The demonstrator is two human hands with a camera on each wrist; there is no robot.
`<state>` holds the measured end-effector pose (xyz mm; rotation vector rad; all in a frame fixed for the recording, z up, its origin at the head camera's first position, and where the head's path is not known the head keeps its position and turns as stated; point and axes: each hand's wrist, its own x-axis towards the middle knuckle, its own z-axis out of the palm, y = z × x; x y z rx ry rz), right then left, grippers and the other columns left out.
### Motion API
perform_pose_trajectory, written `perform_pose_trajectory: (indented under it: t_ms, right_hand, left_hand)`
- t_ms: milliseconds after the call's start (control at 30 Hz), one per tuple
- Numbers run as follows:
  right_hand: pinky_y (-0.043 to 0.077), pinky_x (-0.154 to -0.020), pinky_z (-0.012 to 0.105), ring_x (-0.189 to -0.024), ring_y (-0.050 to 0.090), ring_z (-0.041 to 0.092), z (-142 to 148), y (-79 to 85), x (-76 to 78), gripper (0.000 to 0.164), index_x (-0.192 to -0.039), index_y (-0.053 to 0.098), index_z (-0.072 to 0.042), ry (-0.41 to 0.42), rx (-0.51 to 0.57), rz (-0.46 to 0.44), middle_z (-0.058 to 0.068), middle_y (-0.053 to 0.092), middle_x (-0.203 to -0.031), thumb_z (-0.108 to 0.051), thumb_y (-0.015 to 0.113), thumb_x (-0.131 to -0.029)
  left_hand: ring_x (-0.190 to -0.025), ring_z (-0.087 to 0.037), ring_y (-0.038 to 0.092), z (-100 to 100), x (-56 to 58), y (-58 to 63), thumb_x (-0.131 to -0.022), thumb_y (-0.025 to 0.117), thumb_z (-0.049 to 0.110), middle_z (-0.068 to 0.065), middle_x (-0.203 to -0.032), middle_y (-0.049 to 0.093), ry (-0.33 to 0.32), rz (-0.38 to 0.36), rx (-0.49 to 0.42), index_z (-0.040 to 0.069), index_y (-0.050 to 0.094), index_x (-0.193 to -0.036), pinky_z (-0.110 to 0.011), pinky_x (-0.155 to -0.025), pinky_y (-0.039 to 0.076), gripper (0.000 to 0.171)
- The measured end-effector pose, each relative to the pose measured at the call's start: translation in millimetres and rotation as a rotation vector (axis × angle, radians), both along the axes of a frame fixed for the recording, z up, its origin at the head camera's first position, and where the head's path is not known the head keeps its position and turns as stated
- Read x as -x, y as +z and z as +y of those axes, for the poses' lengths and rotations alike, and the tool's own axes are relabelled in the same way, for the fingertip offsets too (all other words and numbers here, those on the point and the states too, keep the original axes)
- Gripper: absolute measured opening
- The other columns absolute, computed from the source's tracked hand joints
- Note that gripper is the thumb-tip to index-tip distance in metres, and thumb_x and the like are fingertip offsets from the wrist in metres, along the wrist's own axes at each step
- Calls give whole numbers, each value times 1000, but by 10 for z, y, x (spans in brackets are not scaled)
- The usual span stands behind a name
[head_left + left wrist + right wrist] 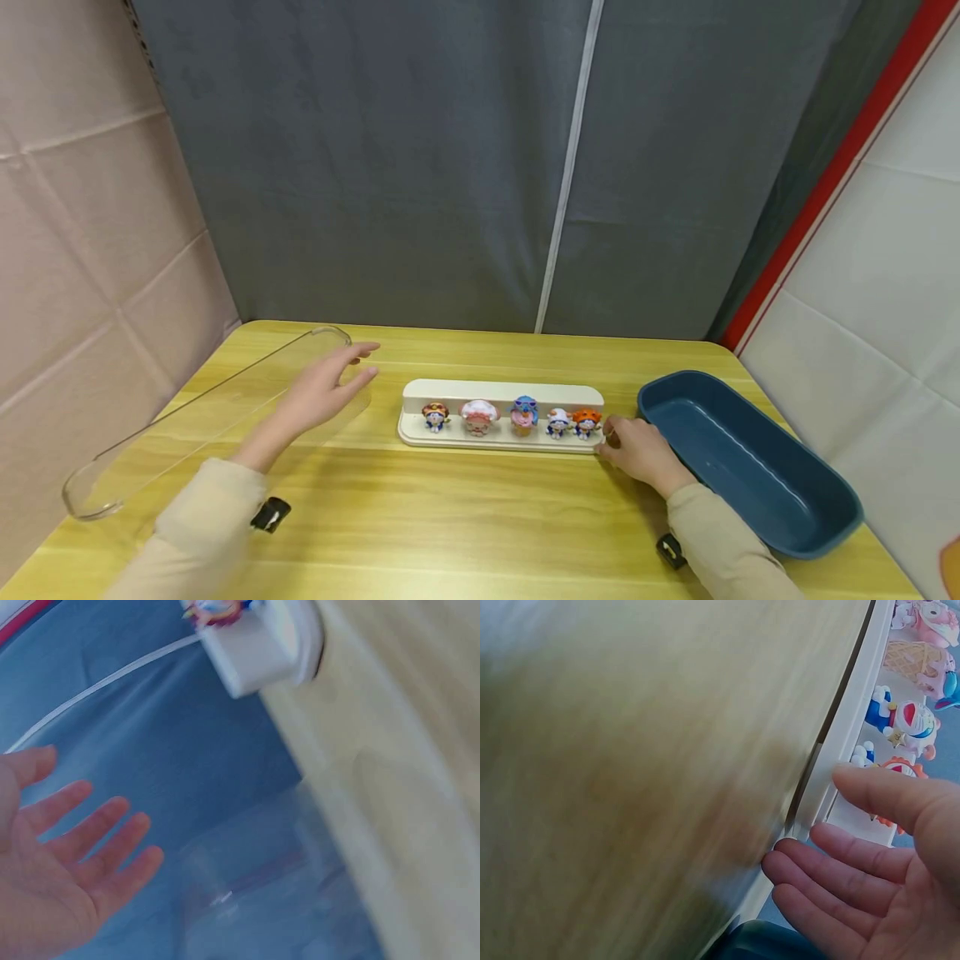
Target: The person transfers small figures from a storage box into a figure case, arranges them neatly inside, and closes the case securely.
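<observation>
A white two-level display stand (501, 443) sits mid-table with several small cartoon figurines in a row on it. Among them are a pink one with a white top (479, 417), an ice-cream-cone figurine (524, 415) with a blue top and an orange-hooded one (586, 422). My right hand (637, 448) is at the stand's right end; in the right wrist view its thumb and fingers are loosely extended beside the orange-hooded figurine, gripping nothing. My left hand (322, 392), fingers spread, hovers over the near side of a clear plastic cover (225, 417), left of the stand, holding nothing.
A deep blue oblong bin (750, 458) stands on the table's right, just beyond my right hand. A grey curtain (375, 167) hangs behind the wooden table (450, 525). Pale cloth walls (90, 208) flank both sides.
</observation>
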<state>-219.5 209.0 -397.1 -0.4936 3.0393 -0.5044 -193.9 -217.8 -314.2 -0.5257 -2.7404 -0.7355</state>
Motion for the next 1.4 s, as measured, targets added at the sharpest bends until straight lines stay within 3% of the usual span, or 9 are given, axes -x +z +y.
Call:
perform_pose_trajectory:
  t_ms: [200,367,533,667,933,1133,1400]
  right_hand:
    - [42,-58,34,-62,48,16,2,-5,3,21,-87,59,-3,5,1,5,4,58,-74,-17,70,-75]
    - [44,-59,35,-64,51,17,3,-9,9,20,-86,59,-3,11,5,14,5,59,-76,-16,70,-75]
    - [44,-59,35,-66,52,18,6,-21,7,19,-85,59,-4,13,8,17,4,59,-76,-16,70,-75]
    - [44,-59,35,-66,52,18,4,-24,4,19,-85,59,-4,15,8,15,4,58,-75,-16,70,-75]
    - [43,-58,34,-63,50,17,2,9,-8,18,-84,59,-4,10,6,12,3,57,-73,-16,69,-75]
    - [41,-57,33,-61,48,15,5,3,-1,18,-83,59,-4,16,12,22,2,56,-71,-16,69,-75]
    - [41,-55,32,-60,47,15,17,-9,13,18,-83,58,-4,17,18,27,2,56,-70,-17,69,-75]
  left_hand:
    - [-103,-37,47,-177,-194,260,-89,51,34,-19,-120,46,43,65,245,5,47,-125,-52,-77,41,46]
    - [-106,-43,41,-354,-356,327,-86,56,34,-24,-124,40,118,46,353,4,44,-127,-57,-72,40,51]
    - [-108,-51,32,-532,-460,210,-83,60,33,-31,-126,32,142,-18,369,1,38,-129,-65,-78,31,60]
    - [-112,-52,25,-650,-531,87,-82,58,42,-31,-130,24,205,-63,375,4,31,-133,-72,-74,22,69]
    - [-113,-54,18,-832,-607,-55,-78,58,51,-31,-132,19,306,-65,339,8,20,-139,-78,-71,8,83]
    - [-111,-54,21,-941,-663,-119,-77,51,61,-31,-132,20,337,-81,371,12,14,-141,-78,-70,11,89]
    - [-107,-52,28,-1011,-681,-164,-76,55,59,-29,-128,29,344,28,410,15,20,-140,-71,-73,19,85]
